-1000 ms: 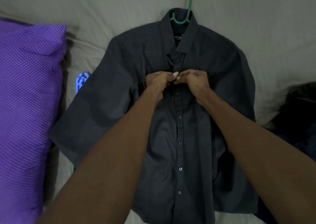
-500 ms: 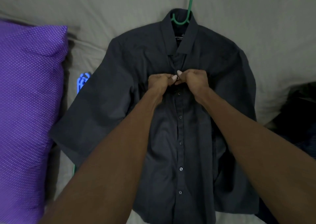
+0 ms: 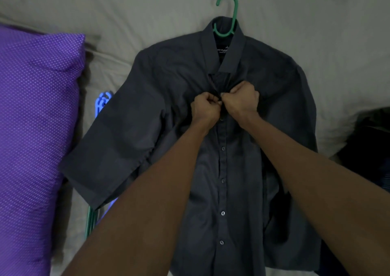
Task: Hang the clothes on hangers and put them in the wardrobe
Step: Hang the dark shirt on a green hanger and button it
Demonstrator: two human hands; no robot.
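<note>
A dark grey short-sleeved shirt (image 3: 168,111) lies flat, front up, on the grey bedsheet (image 3: 147,12). A green hanger (image 3: 229,12) is inside it, with its hook sticking out above the collar. My left hand (image 3: 205,109) and my right hand (image 3: 242,99) meet at the button placket just below the collar. Each hand pinches one edge of the shirt front with curled fingers. The button between them is hidden by my fingers. Several buttons lower on the placket are closed.
A purple dotted pillow (image 3: 35,128) fills the left side. Blue hangers (image 3: 101,103) and green hangers (image 3: 90,221) poke out from under the shirt's left sleeve. A dark pile of clothes (image 3: 371,140) lies at the right edge.
Both hands stay at the same spot on the placket. The fingers have closed more tightly together over the button, and the fabric under the collar has puckered.
</note>
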